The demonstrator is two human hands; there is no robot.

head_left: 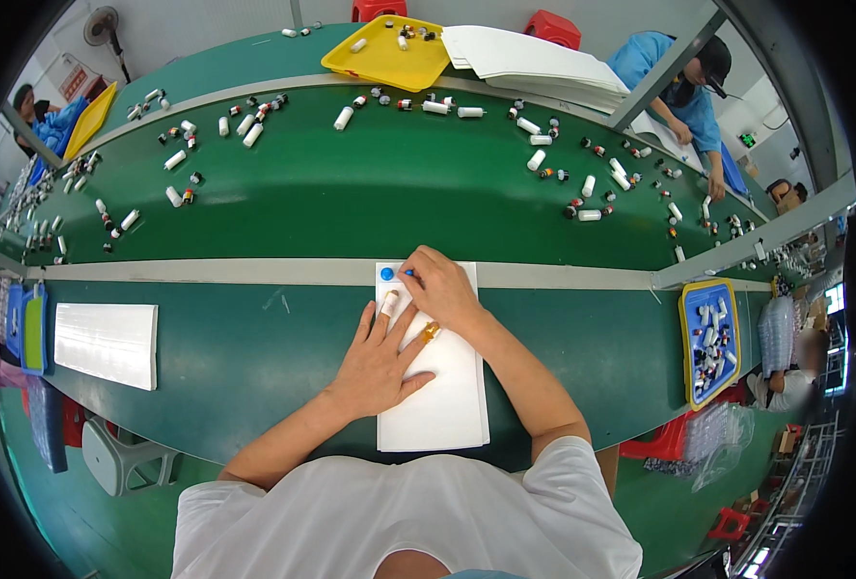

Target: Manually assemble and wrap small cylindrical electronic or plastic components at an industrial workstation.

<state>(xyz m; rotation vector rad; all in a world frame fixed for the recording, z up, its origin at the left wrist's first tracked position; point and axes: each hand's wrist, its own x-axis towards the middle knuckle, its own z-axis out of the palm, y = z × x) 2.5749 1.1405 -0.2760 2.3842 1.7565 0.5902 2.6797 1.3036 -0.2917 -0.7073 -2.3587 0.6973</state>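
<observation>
A stack of white sheets [433, 415] lies upright in front of me, its far end over the table's grey edge strip. My left hand [375, 365] rests flat on it, fingers spread. White tape wraps one fingertip and a yellow-brown wrap covers another. At the far end of the sheets, my right hand [444, 292] is closed in a pinch around a small blue piece [409, 273], mostly hidden by the fingers. Just left of those fingertips, a round blue dot [386, 274] sits at the sheet's top left corner.
Beyond the edge strip, a green conveyor belt [302, 207] carries scattered small white cylinders. A blue-and-yellow tray [686, 367] of similar parts stands at right, white sheets [106, 345] at left. A yellow tray [351, 68] and paper stack [534, 63] lie beyond. A co-worker [698, 96] reaches in.
</observation>
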